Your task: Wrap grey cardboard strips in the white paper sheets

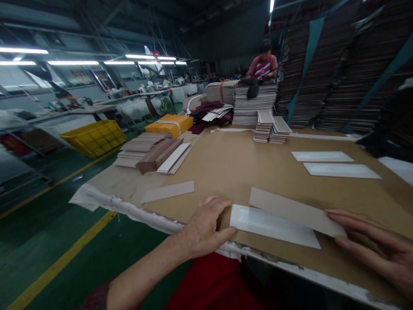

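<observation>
A grey card strip (295,210) lies flat near the table's (232,165) near edge, in front of the person. It is long and narrow, plain matt grey, with straight-cut ends. Its long axis runs left to right, roughly along the near edge, with the left end a little farther in from the edge than the right. It rests across a white strip (271,227) of much the same shape, which is glossy and catches the light. The white strip points the same way and sits closer to the near edge. The grey one covers its far long side.

The left hand (204,230) lies on the table at the near edge, open and loosely curved, gripping nothing. Its fingertips and thumb touch the white strip's left end. The right hand (379,245) reaches in from the right with fingers stretched long. The grey strip's right end sits between two of them; whether they pinch it I cannot tell.

Toward the left edge lies a second grey strip (167,191), apart from both hands. Two more white strips (322,156) lie side by side toward the right edge. Leaning stacks of card (151,153) stand further along the left edge, and a person (264,65) works at the far end.
</observation>
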{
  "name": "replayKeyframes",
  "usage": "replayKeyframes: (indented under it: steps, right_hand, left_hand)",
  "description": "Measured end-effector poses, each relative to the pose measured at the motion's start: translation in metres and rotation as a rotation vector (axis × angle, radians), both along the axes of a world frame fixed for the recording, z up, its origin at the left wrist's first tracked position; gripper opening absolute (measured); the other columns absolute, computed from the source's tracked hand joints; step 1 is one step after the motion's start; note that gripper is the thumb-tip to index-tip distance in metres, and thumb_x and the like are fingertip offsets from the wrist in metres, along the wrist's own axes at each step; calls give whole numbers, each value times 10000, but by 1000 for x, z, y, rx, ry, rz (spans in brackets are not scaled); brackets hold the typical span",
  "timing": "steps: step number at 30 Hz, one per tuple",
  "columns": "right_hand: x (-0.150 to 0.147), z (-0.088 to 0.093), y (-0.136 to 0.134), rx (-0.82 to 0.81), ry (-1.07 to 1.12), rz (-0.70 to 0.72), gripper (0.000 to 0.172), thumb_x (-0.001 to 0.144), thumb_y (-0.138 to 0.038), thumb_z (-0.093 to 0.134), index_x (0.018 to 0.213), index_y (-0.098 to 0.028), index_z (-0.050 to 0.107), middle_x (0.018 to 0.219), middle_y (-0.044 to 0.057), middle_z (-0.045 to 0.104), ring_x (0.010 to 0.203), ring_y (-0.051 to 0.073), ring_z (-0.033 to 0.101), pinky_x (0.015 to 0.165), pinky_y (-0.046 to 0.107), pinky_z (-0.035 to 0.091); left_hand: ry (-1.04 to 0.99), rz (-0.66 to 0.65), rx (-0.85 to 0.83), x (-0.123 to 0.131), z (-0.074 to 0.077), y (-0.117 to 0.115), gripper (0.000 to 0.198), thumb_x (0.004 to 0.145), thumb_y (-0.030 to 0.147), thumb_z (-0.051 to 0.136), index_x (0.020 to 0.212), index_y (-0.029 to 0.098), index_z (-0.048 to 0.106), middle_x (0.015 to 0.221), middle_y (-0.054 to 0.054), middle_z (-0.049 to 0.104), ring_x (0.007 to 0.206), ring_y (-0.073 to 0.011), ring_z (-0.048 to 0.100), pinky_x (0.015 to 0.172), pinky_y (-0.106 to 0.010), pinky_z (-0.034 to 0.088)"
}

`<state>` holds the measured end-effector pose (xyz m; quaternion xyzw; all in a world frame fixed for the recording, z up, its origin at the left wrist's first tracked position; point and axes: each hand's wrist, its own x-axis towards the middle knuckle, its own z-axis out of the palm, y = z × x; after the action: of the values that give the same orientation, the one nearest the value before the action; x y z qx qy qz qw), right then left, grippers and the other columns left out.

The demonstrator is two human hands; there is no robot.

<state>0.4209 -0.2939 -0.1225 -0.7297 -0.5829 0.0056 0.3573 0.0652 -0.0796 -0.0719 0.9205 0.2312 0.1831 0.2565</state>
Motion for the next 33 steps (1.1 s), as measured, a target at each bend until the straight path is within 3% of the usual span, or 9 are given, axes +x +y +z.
replayKeyframes:
  steps: [3,7,15,23,33]
  right_hand:
    - [-11,-1,8,-41,-83,166,410,937,-551,588,1337,-463,588,1379,-36,615,1247,245,603,1059,424,467]
    - [-18,-2,15,-20,-114,231,411,945,-523,590,1348,-448,565,1357,-20,621,1248,245,592,1086,455,457]
    - [-24,-11,18,-62,-60,221,413,913,-536,605,1315,-443,602,1358,-8,619,1279,286,566,1049,467,519]
    - [-32,-2,20,-80,-16,210,349,937,-464,603,1285,-452,626,1338,2,632,1261,290,579,1022,475,547]
    - [-32,-5,23,-77,-42,240,353,957,-461,589,1310,-451,594,1361,4,607,1278,288,557,1028,500,539]
  left_hand:
    - [1,1,-6,5,-5,1,507,831,283,713,1300,188,547,1260,-106,653,1187,-310,551,1045,-550,418]
    - [-13,10,-17,8,-8,2,492,826,264,716,1290,213,563,1227,-76,674,1156,-293,567,1019,-525,416]
    - [-37,-3,-24,7,-9,2,501,811,278,731,1276,217,555,1229,-73,677,1154,-285,566,1015,-503,403]
    - [-40,0,-35,8,-7,2,483,813,310,732,1259,229,564,1205,-73,686,1133,-289,573,998,-500,408]
    - [-21,7,-23,10,-6,2,352,878,291,663,1217,212,606,1156,-63,696,1104,-274,579,968,-474,398]
